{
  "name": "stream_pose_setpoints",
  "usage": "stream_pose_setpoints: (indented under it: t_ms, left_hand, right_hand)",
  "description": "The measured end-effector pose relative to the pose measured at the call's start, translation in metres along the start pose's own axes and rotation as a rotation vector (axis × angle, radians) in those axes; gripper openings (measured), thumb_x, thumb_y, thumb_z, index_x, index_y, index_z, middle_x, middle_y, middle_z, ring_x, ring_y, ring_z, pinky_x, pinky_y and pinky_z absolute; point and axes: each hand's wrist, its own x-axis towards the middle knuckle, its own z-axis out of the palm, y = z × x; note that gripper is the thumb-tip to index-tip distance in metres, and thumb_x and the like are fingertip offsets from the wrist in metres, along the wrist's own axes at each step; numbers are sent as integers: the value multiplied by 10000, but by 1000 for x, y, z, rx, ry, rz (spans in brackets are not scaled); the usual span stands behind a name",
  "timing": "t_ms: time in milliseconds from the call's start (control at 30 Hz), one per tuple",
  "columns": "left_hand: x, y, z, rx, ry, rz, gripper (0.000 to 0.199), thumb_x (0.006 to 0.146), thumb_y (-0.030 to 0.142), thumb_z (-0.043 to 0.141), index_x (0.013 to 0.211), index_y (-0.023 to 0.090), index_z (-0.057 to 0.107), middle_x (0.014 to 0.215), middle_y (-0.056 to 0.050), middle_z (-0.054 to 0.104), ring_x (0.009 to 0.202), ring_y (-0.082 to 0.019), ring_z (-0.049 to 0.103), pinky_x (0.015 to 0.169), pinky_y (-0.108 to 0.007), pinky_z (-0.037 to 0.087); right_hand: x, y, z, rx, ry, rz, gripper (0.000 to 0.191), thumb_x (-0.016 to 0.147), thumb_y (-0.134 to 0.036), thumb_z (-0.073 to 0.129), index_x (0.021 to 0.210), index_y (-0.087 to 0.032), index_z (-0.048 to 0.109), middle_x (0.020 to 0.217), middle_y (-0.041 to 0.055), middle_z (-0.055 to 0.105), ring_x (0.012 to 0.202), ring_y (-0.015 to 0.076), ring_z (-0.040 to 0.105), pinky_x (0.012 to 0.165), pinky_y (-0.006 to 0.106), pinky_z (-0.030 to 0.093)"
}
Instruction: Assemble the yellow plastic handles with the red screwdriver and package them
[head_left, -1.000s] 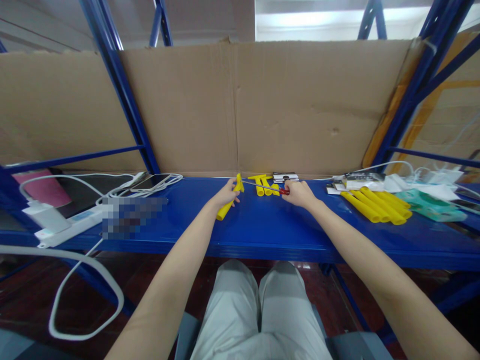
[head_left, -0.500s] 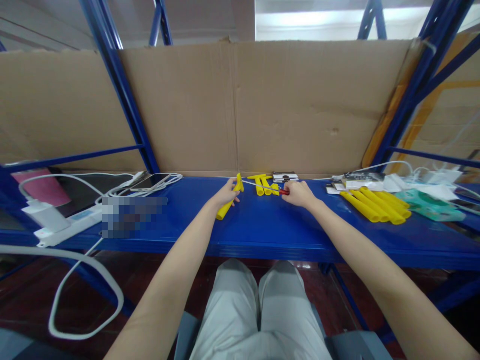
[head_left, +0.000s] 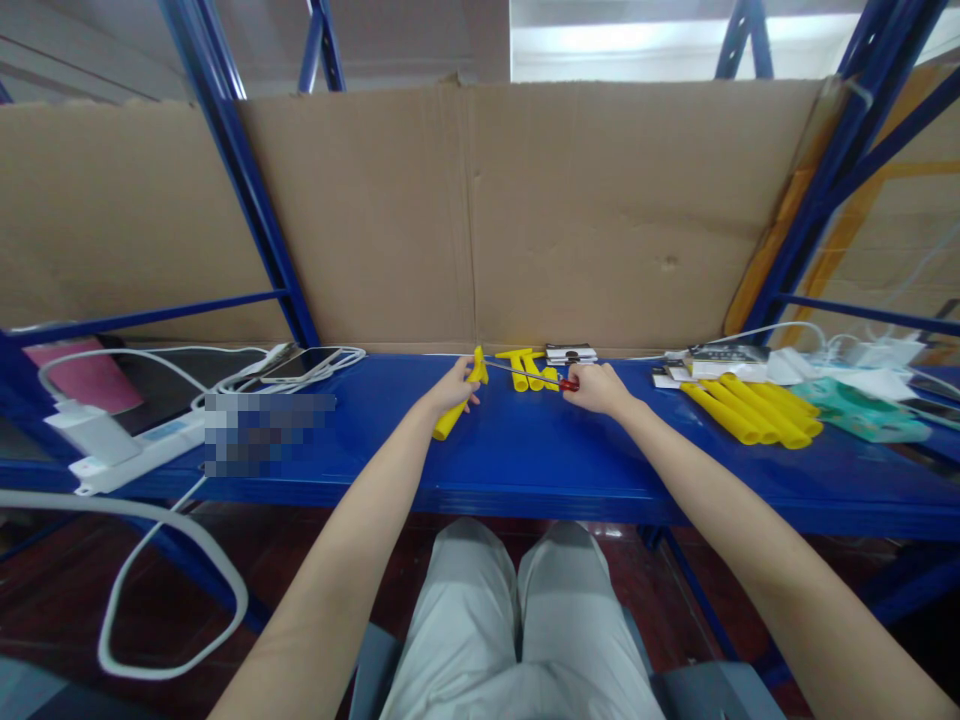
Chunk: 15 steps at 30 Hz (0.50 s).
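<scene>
My left hand (head_left: 453, 385) is closed around a yellow T-shaped plastic piece (head_left: 449, 421), a tube with a crosspiece at its upper end. In my right hand (head_left: 598, 388) is a screwdriver (head_left: 570, 385) with a red handle, gripped in closed fingers. Its long metal shaft points left, and the tip meets the crosspiece of the yellow piece; how it seats there is too small to tell. Just behind the shaft lie several yellow T-shaped pieces (head_left: 520, 373) on the blue tabletop (head_left: 517, 460).
On the right lie several yellow tubes (head_left: 750, 412) beside a teal plastic packet (head_left: 862, 410) and white boxes (head_left: 724, 360). At the left are a white power strip (head_left: 142, 455) and coiled cables (head_left: 330, 362). A cardboard panel (head_left: 600, 220) stands along the back.
Almost nothing differs. The right hand and screwdriver have shifted or turned very slightly; the left hand and yellow piece stay in place.
</scene>
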Motion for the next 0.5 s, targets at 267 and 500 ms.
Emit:
stream_pose_setpoints:
  t_ms: [267, 500]
  left_hand:
    - [-2, 1, 0, -8, 17, 5, 516, 865, 78, 473, 1333, 236, 325, 1336, -150, 495, 521, -29, 575, 401, -143, 418]
    - [-4, 2, 0, -1, 7, 3, 516, 865, 73, 460, 1330, 237, 308, 1333, -143, 503, 526, -26, 565, 391, -123, 408]
  right_hand:
    - [-1, -2, 1, 29, 5, 29, 236, 814, -326, 521, 975, -197, 636, 932, 95, 726, 885, 244, 656, 701, 291, 384]
    - [-1, 0, -2, 13, 1, -22, 159, 790, -302, 541, 865, -210, 647, 898, 76, 727, 887, 239, 652, 716, 288, 377]
